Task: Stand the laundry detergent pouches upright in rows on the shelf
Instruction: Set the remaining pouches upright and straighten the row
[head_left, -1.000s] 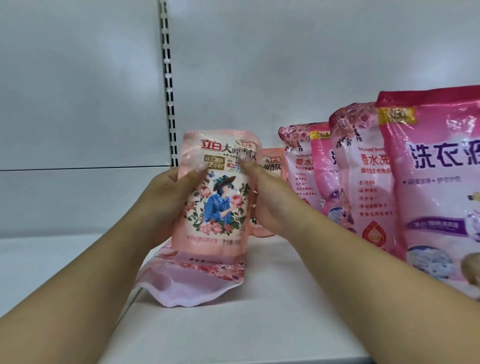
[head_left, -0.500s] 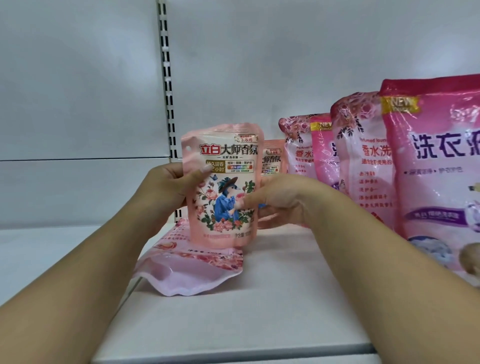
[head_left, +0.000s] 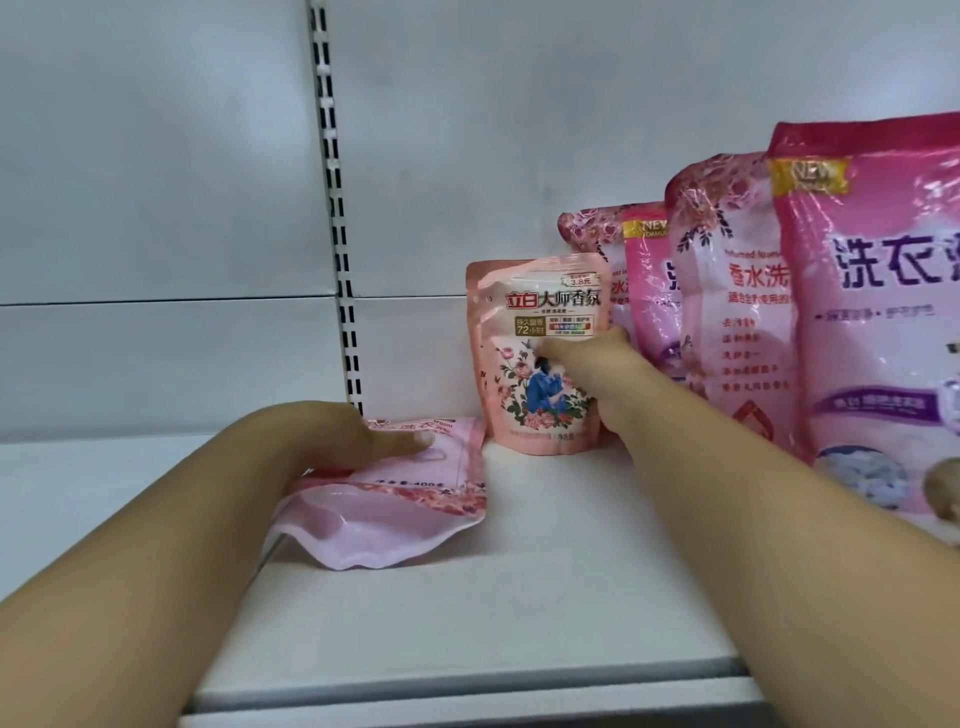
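Note:
A small peach-pink detergent pouch (head_left: 537, 312) with a flower picture stands upright near the back of the white shelf (head_left: 467, 597). My right hand (head_left: 584, 358) holds it at its right side, with fingers across its front. A second pink pouch (head_left: 400, 504) lies flat on the shelf to the left, its bottom end curling up toward me. My left hand (head_left: 358, 436) rests on the top of this flat pouch with fingers stretched out; no grip shows.
Large pink detergent bags stand in rows at the right: a front bag (head_left: 878, 322), one behind it (head_left: 727, 322), and more at the back (head_left: 644, 280). A slotted upright post (head_left: 337, 208) divides the grey back wall. The shelf's front edge (head_left: 467, 696) is close to me.
The small pouch has gone from mid-air in both hands to standing farther back on the shelf. My left hand has let go of it and dropped onto the flat pouch.

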